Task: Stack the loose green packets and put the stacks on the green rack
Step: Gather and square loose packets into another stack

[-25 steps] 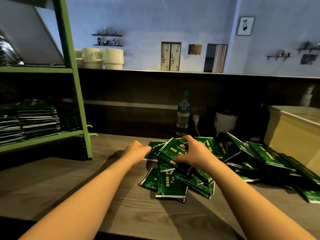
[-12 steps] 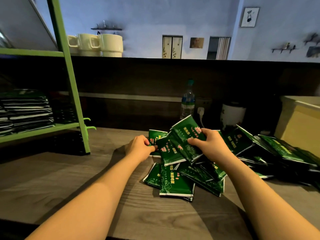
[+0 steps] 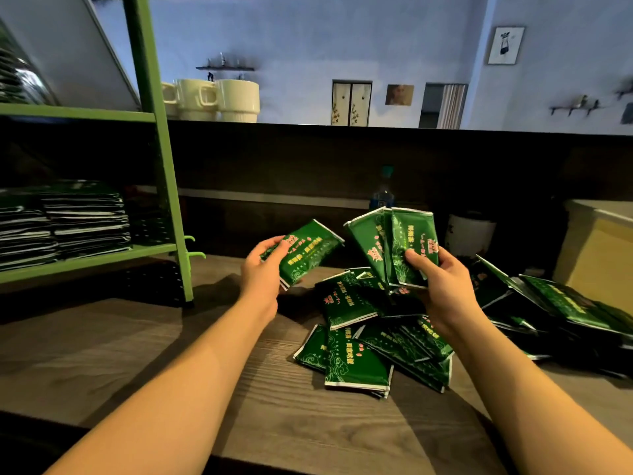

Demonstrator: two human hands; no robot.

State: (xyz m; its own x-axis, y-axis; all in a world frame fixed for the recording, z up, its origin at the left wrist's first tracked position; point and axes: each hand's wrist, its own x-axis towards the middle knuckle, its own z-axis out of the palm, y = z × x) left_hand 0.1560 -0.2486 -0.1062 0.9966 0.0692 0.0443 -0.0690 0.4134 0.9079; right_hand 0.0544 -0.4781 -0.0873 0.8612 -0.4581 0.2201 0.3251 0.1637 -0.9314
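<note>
My left hand (image 3: 263,274) grips one green packet (image 3: 308,250), mid-frame, lifted off the surface. My right hand (image 3: 442,286) pinches a fan of packets (image 3: 394,245), held upright above the loose pile (image 3: 373,341). The pile lies on a grey wood-grain counter (image 3: 137,354) and spreads toward the right edge. Green rack (image 3: 161,186) at left, packet stacks (image 3: 85,217) on its lower shelf. Cream mugs (image 3: 219,99) on a dark ledge at top, pale blue wall (image 3: 342,39) behind. Water bottle (image 3: 383,193) and white jar (image 3: 469,233) behind the pile, yellow bin (image 3: 599,248) far right.
</note>
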